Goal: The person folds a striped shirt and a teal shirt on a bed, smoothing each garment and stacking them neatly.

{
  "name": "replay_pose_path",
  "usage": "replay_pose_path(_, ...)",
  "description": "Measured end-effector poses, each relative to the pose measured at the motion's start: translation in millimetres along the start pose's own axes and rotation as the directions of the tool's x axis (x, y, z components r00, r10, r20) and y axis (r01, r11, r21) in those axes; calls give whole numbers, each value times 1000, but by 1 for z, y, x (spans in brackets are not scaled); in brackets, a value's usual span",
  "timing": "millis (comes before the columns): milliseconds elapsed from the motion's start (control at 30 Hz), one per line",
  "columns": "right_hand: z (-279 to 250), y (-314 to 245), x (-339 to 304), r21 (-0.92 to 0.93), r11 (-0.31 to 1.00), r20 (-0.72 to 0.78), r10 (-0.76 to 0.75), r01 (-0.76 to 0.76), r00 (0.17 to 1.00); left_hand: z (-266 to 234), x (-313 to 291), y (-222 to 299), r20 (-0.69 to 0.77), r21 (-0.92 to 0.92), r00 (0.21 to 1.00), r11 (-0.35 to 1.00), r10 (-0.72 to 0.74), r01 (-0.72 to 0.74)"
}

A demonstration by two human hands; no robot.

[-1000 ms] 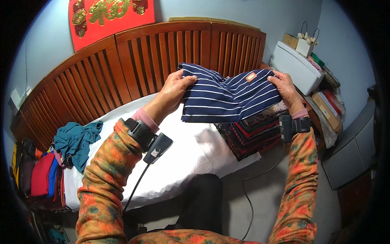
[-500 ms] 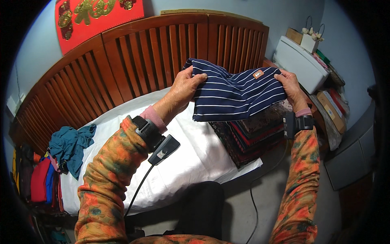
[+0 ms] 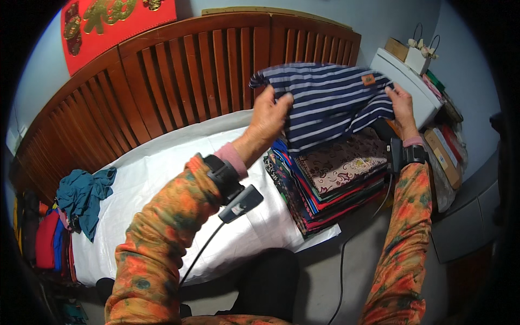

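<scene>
A folded navy garment with white stripes (image 3: pixel 330 105) and a small orange patch is held up between my hands, slightly blurred by motion. My left hand (image 3: pixel 269 115) pinches its left edge. At the opposite edge my right hand (image 3: pixel 401 108) grips the cloth near the patch. Beneath the garment stands a stack of folded clothes (image 3: pixel 346 162), topped by a brown patterned piece; the striped cloth hides its far part. Whether the garment touches the stack I cannot tell.
The stack sits on a white-covered bed (image 3: pixel 189 189) before a slatted wooden headboard (image 3: pixel 179 76). A crumpled teal garment (image 3: pixel 84 195) lies at the left, near more folded clothes (image 3: pixel 47 238). A white cabinet (image 3: pixel 406 86) stands right. Cables (image 3: pixel 342 271) hang from my wrist devices.
Both hands have moved slightly right with the striped garment, which has lifted and spread wider. More of the stack below now shows. The whole view has shifted a little.
</scene>
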State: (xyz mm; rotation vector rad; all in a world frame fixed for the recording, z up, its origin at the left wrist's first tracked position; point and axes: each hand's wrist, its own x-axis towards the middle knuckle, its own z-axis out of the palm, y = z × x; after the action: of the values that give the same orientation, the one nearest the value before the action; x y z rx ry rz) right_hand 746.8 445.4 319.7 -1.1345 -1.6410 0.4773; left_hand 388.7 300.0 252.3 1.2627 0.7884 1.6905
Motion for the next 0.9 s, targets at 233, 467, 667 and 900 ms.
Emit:
replay_pose_path(233, -15, 83, -44, -391, 826, 121, 484, -407, 866, 13, -29, -72, -3, 32, 877, 876, -481, 481)
replay_pose_path(467, -11, 59, -37, -546, 780, 143, 445, -304, 884, 18, -20, -57, 7, 7, 857, 857, -515, 515)
replay_pose_path(667, -37, 66, -35, -284, 838, 146, 519, -466, 842, 35, -24, -57, 41, -136, 875, 865, -482, 483)
replay_pose_path(900, -40, 89, -71, -331, 833, 175, 516, -444, 838, 35, -47, -72, 24, 72, 807, 806, -590, 587)
